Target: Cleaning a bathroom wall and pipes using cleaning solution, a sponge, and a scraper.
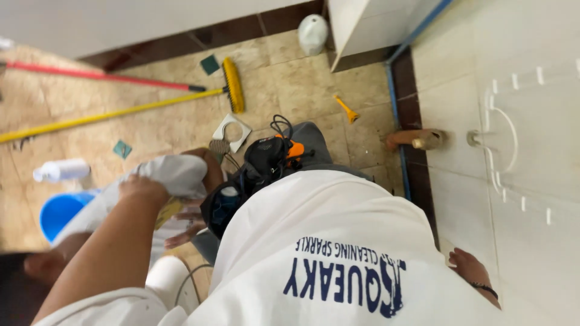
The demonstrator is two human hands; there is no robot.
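White cloth (175,172) bunched tight in left hand (142,187), held up off floor w/ bucket (60,211) just below it; right hand (471,265) flat on wall tile (459,199), holding nothing, prob. for balance.

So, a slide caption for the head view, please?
Left hand grips a white cloth near a blue bucket; right hand by the tiled wall.
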